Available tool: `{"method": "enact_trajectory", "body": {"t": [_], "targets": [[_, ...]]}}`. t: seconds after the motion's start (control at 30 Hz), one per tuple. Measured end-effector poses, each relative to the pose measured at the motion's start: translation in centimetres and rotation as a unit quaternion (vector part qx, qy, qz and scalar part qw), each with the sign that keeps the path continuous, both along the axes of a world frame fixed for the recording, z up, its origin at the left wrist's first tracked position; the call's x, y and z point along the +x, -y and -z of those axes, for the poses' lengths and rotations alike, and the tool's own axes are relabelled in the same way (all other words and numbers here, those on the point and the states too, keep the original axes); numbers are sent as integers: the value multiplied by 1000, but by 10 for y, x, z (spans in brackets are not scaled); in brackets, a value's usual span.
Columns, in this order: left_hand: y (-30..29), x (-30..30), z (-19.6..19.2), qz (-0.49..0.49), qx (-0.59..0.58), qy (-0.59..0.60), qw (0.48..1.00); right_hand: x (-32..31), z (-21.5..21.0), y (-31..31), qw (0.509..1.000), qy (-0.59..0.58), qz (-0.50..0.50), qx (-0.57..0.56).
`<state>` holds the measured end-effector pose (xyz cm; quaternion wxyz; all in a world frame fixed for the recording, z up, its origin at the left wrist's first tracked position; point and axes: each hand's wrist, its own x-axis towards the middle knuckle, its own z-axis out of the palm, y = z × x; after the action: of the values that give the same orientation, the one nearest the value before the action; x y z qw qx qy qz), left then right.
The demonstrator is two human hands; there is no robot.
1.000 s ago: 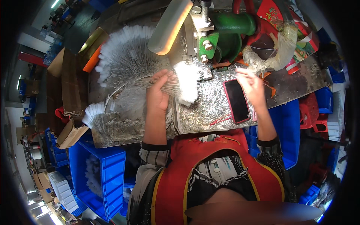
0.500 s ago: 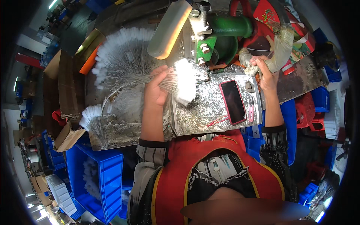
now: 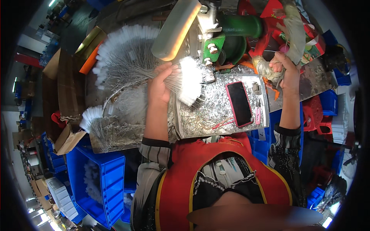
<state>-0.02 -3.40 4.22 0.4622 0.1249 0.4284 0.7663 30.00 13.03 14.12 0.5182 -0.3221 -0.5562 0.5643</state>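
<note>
While left hand [image 3: 160, 82] keeps gripping brush bundle [image 3: 189, 79], right hand [image 3: 283, 67] has risen, fingers apparently clutching bag [image 3: 269, 71].

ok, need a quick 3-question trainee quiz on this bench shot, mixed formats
1. True or false: the left hand holds a fanned bunch of white-tipped wire brushes.
2. What lies flat on the foil-covered tray? A) phone B) hammer C) cup
3. Fill in: the right hand grips a crumpled clear ____, beside the green machine.

Key: 1 true; 2 A, the red-edged phone; 3 plastic bag.
</note>
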Motion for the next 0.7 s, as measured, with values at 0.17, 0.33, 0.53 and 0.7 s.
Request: {"method": "enact_trajectory", "body": {"t": [0.17,0.33,0.53,0.7], "targets": [[-1,-2,2,-6,-1,-11,1000,-2,19,1,999,-12,29,-44],[0,0,2,-8,-1,1,1000,-2,-10,2,998,28,20,-44],[0,2,-1,-8,4,-5,1000,-6,19,6,997,-1,64,33],[-2,1,5,-15,28,6,999,-2,46,-6,1000,-9,-10,4]]}}
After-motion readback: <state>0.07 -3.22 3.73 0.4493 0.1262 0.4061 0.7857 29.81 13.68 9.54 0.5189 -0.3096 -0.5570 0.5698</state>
